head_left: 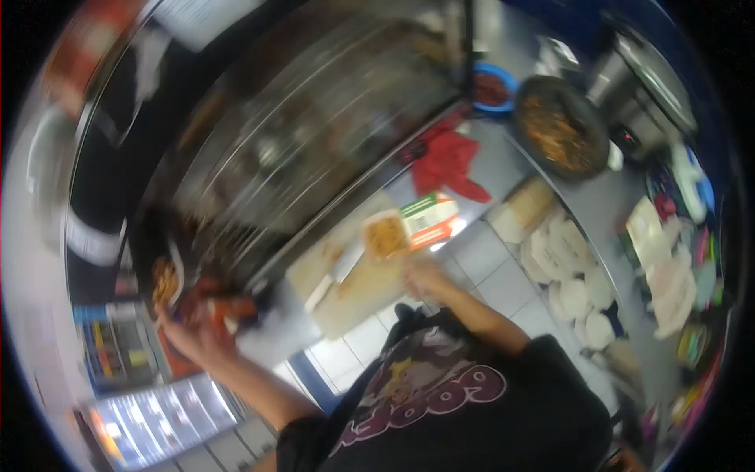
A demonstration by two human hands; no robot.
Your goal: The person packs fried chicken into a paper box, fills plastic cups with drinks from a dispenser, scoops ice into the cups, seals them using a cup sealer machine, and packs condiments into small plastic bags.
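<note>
"Left of the cutting board (362, 301), what's at the left hand (193, 338)?"

"Food bowl (167, 282). Fingertips at its near rim, bowl just beyond them. Its long axis looks roughly fore-aft. Left hand is clearly the nearer one. Blurred, can't tell if it grips."

"On the board?"

"Knife (348, 263), handle toward the board's left side, blade aimed at the food tub (385, 237). Long axis slants away to the right. Neither hand on it; right is nearer."

"Right end of the board?"

"Tub there, carton (429, 219) just right of it. Right hand (425, 278) is by the board's near right corner, tub ahead and slightly left. Fingers look bunched, but blur hides whether they hold anything. Can't tell."
</note>
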